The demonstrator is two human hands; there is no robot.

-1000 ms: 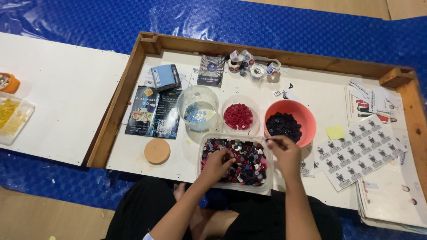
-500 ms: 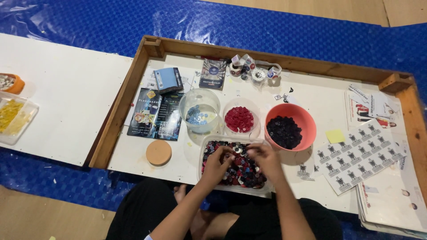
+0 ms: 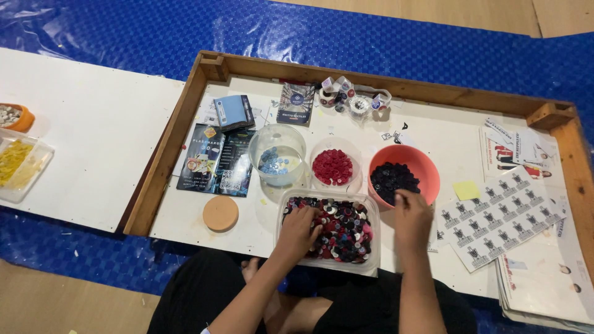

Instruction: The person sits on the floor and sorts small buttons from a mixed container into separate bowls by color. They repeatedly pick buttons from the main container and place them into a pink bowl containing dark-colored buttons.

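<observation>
A clear rectangular tub [image 3: 371, 263] holds a heap of mixed red, black, white and blue buttons [image 3: 343, 229]. My left hand [image 3: 300, 227] lies in the tub's left half with its fingers curled into the buttons. My right hand [image 3: 411, 216] is at the near rim of an orange bowl [image 3: 427, 170] of dark buttons [image 3: 390, 176], fingertips pinched together on what looks like one small dark button. Beside it, a clear bowl of red buttons [image 3: 333, 166] and a clear bowl of blue buttons [image 3: 275, 162] stand behind the tub.
Everything sits in a white tray with a wooden frame [image 3: 179, 136] on blue sheeting. A round cork lid [image 3: 220, 213], leaflets [image 3: 216, 158], tape rolls [image 3: 346, 99] and sticker sheets [image 3: 501, 216] lie around. An orange bowl [image 3: 12, 116] and a tub of yellow pieces [image 3: 18, 167] sit far left.
My right hand has left the mixed tub and moved right and forward to the orange bowl. My left hand stays in the tub, shifted slightly.
</observation>
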